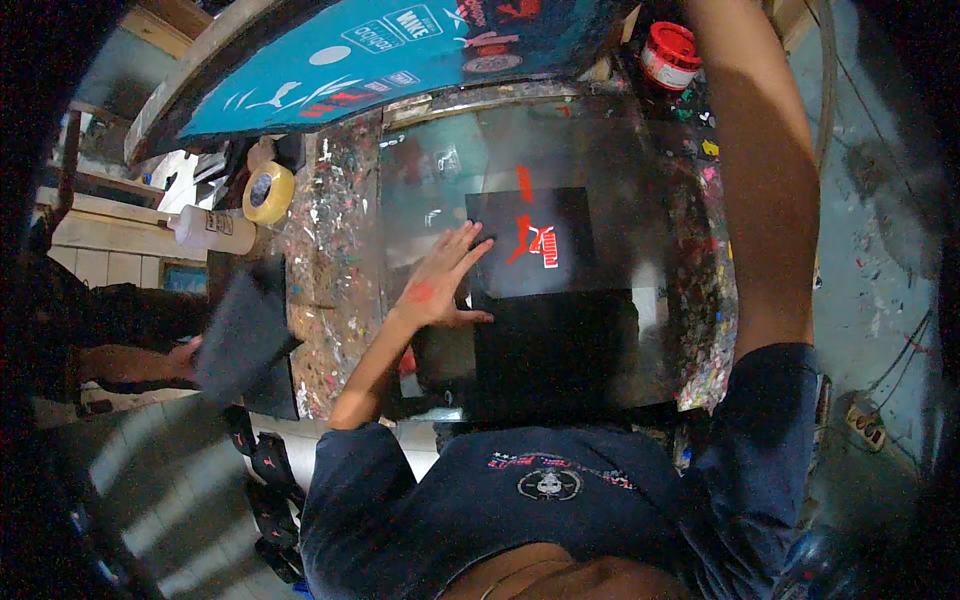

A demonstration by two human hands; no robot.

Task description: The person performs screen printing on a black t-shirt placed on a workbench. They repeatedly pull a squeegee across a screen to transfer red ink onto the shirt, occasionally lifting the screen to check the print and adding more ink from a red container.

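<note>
My left hand (445,275) is open, fingers spread, with its fingertips at the left edge of a black fabric piece (500,270). Red and white printed marks (537,243) show on that piece, which lies flat on a dark glossy board (420,180). My right arm (765,180) stretches up past the top edge of the picture, so the right hand cannot be seen. Across the top, a blue screen-printing frame (330,85) stands tilted up above the board, its mesh carrying several designs.
A red tub (670,57) stands at the far right. On the left are a yellow tape roll (268,193) and a squeeze bottle (213,231). Another person's hand (185,360) holds a blurred black sheet (243,335). A power socket (866,425) hangs at the right.
</note>
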